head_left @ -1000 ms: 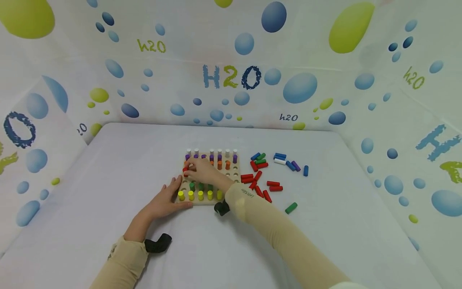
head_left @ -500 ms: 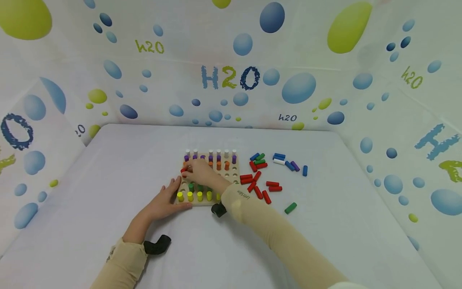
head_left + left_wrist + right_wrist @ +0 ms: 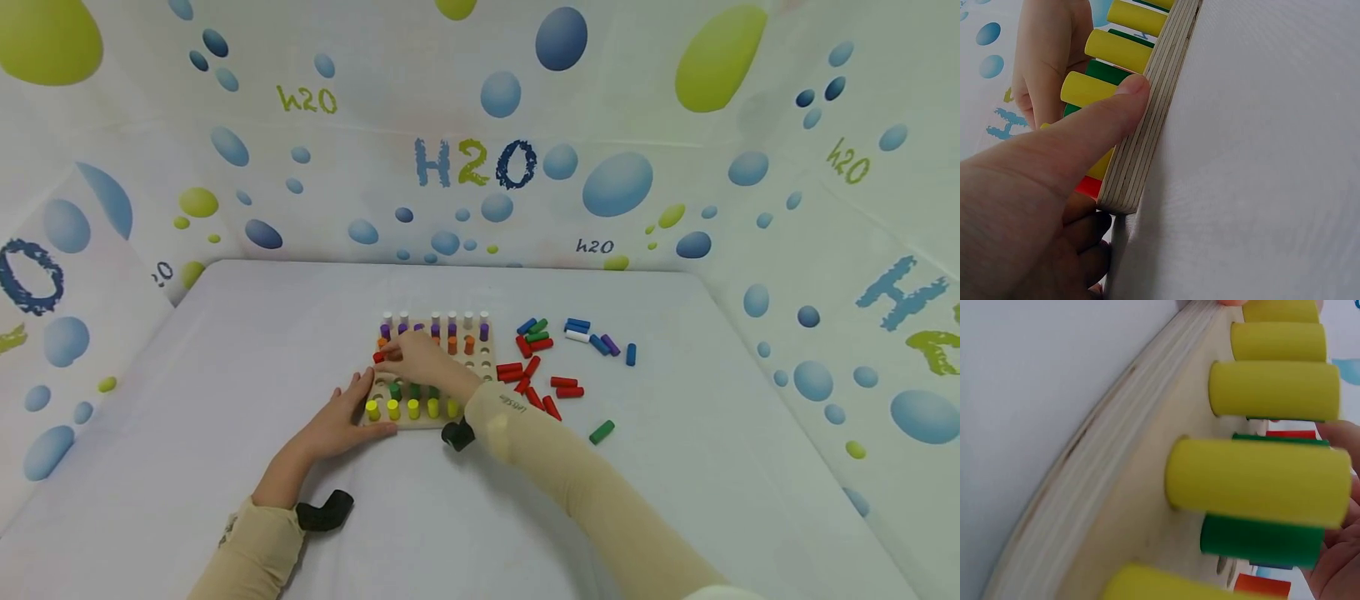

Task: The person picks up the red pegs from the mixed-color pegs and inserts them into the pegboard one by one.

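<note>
**A:** Which step is this, by your reading?

**B:** Seating a peg, I'd judge. The right hand (image 3: pixel 420 360) reaches across the wooden pegboard (image 3: pixel 487 371) at the middle of the head view and pinches a red peg (image 3: pixel 378 357) at the board's left edge, just above the middle rows. Its fingers are curled round that peg (the tips are small in this view, so how far the peg has entered a hole I cannot tell).

**A:** And the other hand?

**B:** The left hand (image 3: pixel 339 419) lies at the board's lower-left corner. In the left wrist view its thumb (image 3: pixel 1094 119) lies straight along the plywood edge (image 3: pixel 1147 134), touching it beside a yellow peg (image 3: pixel 1088 89); the fingers below look loosely bent and hold nothing.

**A:** What does the next move call for?

**B:** Probably bringing the red peg upright over an open hole and pressing it straight down while the board is steadied. More loose red pegs (image 3: pixel 536 379) lie just right of the board, with a green peg (image 3: pixel 602 432) nearer the lower right.
</note>
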`<state>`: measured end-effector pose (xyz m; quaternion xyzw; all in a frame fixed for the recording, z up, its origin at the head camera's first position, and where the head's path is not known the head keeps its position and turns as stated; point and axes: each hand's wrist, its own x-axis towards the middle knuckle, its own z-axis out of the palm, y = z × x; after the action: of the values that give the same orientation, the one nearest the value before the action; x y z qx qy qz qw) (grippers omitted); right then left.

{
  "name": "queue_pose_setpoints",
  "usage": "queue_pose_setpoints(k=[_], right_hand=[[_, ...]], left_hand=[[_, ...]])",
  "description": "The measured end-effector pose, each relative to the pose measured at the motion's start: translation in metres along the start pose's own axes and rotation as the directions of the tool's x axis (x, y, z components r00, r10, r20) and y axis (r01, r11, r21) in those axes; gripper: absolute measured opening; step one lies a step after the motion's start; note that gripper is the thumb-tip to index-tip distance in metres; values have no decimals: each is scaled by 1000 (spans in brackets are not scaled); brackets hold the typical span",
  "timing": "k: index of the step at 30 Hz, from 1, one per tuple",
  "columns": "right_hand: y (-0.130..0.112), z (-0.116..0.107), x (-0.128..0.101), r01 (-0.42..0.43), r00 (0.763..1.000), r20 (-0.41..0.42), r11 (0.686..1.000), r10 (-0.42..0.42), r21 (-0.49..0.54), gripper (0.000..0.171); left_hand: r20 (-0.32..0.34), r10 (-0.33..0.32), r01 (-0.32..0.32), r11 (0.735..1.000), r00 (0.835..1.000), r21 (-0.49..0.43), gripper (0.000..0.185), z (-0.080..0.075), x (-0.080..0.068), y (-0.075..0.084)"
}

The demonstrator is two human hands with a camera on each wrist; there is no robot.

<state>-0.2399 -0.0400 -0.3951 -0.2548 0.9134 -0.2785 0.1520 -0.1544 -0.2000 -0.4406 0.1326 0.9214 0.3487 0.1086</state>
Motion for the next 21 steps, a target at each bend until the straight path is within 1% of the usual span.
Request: queue_pose_setpoints(k=[2,6,11,14,21], right_hand=[[2,-2,-1,10,1000,3,1000,-10,-20,45],[8,-6,-5,37,999,2,999,-37,-14,48],[14,-12,-10,58,998,25,997,-60,56,50],[18,-16,-14,61,998,29,996,-63,69,52],[28,-24,-19,121,992,25,988,-124,97,51]], left_hand=[[-3,0,0,1000,1000,-4,104,0,0,-1],[-3,1,-1,1000,1000,-14,103,0,-1,-1],[-1,6,-6,1000,1000,-17,102,-1,-1,0],[-4,10,-10,1000,1000,-15,102,-1,-1,0],[-9,7,-7,1000,1000,5,103,0,0,-1]])
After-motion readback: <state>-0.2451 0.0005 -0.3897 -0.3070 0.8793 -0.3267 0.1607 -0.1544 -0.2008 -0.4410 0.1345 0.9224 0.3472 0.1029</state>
